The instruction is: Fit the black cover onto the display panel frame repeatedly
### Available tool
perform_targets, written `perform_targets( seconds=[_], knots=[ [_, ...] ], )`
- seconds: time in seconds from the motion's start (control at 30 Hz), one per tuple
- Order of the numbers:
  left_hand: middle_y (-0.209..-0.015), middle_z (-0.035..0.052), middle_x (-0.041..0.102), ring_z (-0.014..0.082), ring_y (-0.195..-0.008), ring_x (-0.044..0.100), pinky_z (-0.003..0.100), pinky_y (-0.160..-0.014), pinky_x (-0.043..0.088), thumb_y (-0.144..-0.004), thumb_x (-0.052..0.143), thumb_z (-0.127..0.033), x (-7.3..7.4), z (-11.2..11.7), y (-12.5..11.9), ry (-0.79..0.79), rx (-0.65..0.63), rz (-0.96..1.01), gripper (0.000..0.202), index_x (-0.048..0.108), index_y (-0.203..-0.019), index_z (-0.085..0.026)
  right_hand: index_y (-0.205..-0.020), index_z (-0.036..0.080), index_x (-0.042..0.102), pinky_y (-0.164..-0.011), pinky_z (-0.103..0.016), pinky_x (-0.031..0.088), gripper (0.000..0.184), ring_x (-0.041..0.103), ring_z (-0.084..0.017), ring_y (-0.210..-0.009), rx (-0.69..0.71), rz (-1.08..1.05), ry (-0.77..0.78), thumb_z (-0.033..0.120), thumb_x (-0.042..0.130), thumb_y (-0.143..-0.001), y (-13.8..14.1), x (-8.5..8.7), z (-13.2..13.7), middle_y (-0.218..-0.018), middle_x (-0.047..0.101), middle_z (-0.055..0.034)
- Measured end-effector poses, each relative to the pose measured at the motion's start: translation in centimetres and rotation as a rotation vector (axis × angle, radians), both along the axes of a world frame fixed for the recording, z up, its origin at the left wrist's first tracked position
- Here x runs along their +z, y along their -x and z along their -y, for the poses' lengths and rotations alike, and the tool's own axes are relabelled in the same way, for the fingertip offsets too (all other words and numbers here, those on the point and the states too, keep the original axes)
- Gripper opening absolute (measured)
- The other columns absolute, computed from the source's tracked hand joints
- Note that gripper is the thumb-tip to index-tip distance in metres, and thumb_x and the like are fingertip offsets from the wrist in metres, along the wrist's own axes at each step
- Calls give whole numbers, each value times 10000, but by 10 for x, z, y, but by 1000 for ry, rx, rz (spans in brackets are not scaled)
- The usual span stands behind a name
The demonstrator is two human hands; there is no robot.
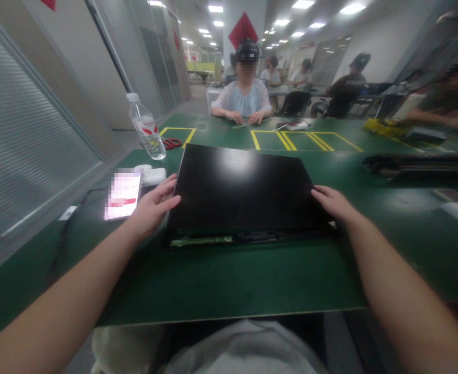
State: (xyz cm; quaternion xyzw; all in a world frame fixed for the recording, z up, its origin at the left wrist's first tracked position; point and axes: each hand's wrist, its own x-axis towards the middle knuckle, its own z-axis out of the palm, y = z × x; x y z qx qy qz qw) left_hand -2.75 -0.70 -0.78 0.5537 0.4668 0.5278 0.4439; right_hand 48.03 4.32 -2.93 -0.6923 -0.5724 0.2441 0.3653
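A large black display panel [240, 187] lies flat on the green table [232, 280] in front of me. A strip of circuit board [201, 241] shows along its near edge. My left hand [153, 208] rests against the panel's left edge with the fingers stretched out and slightly curled. On the opposite side, my right hand [332, 202] grips the near right corner, fingers laid on the edge.
A lit phone [122, 196] lies left of the panel, beside a white case [153, 175]. A water bottle [146, 127] and red scissors [171, 143] stand further back left. Another dark panel [419, 166] lies at right. Across the table a person sits; others work behind.
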Motion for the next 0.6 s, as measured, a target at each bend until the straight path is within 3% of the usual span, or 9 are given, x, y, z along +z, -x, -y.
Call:
perform_targets(
  seconds=[0.13, 0.27, 0.4, 0.47, 0.53, 0.6],
  knots=[
    [-1588, 72, 640, 420, -1559, 454, 566, -1262, 410, -735, 884, -386, 8, 3, -5, 2, 42, 36, 621, 789, -1340, -289, -951, 242, 797, -1159, -532, 510, 276, 716, -361, -1239, -106, -346, -34, 364, 805, -704, 4, 8, 0, -1108, 821, -91],
    [-1365, 89, 787, 414, -1387, 641, 555, -1211, 485, -745, 835, -385, 17, 5, -7, 47, 95, 97, 667, 753, -1389, -235, -1006, 266, 783, -1140, -517, 535, 342, 726, -349, -1233, 13, -656, -157, 380, 796, -684, 15, 25, 8, -1094, 830, -55],
    [-1361, 81, 788, 401, -1379, 649, 530, -1190, 509, -757, 811, -395, 21, 8, -12, 23, 96, 94, 682, 732, -1415, -237, -1100, 322, 759, -1134, -507, 544, 354, 712, -320, -1271, 112, -840, -121, 521, 698, -814, 25, 44, 26, -1149, 822, -7],
    [-1398, 81, 771, 401, -1397, 633, 526, -1184, 513, -763, 802, -412, 21, 9, -15, 21, 89, 64, 720, 702, -1456, -243, -1094, 289, 752, -1119, -550, 547, 389, 720, -352, -1242, 122, -859, -3, 564, 641, -842, 26, 48, 32, -1093, 824, -52],
    [-1447, 87, 744, 406, -1415, 615, 525, -1187, 506, -773, 788, -455, 20, 10, -15, 32, 83, 18, 758, 675, -1491, -241, -1110, 257, 740, -1109, -573, 543, 390, 722, -375, -1218, 94, -820, 55, 533, 604, -870, 25, 50, 34, -1085, 818, -93],
    [-1512, 95, 701, 417, -1444, 582, 542, -1197, 488, -794, 765, -520, 17, 8, -12, 41, 80, -49, 779, 660, -1512, -238, -1158, 242, 722, -1105, -573, 537, 375, 717, -378, -1213, 59, -769, 16, 450, 589, -876, 23, 51, 34, -1129, 808, -110]
  ],
)
